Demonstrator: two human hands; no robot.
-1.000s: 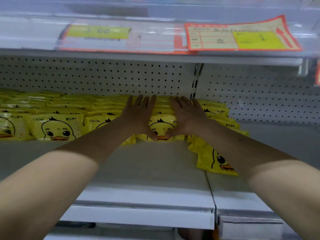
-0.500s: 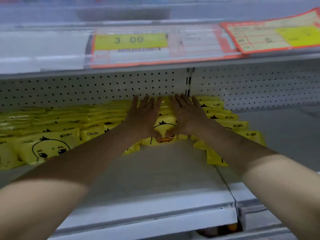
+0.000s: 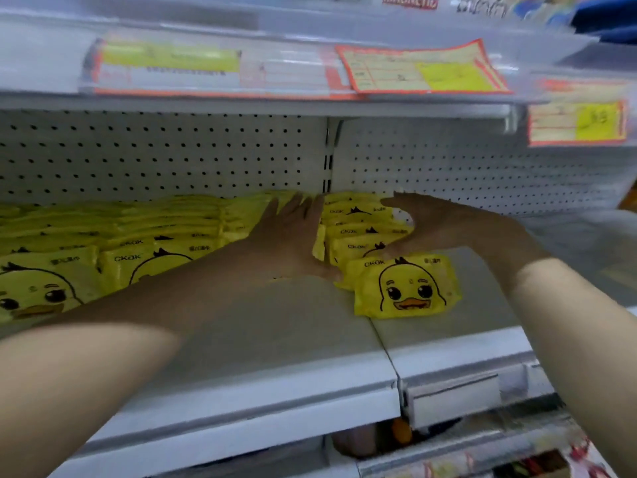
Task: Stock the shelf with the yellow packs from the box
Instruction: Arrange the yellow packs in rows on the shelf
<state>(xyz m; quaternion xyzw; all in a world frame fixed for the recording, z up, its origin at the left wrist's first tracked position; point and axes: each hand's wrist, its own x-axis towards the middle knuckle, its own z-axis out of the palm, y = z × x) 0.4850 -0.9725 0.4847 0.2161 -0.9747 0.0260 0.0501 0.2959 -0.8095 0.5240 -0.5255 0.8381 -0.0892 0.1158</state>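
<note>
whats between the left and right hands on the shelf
A row of yellow packs, flanked by the left hand and right hand, in the head view.

Lighting is dim and flat. Motion blur smears the price labels (image 3: 422, 69). Wide-angle distortion bends the shelf (image 3: 275, 343) edges.

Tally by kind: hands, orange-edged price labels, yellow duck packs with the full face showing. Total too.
Bare hands (left hand, right hand): 2
Orange-edged paper price labels: 3
Yellow plastic duck-print packs, full face showing: 1; others overlapped, uncountable
Total: 6
</note>
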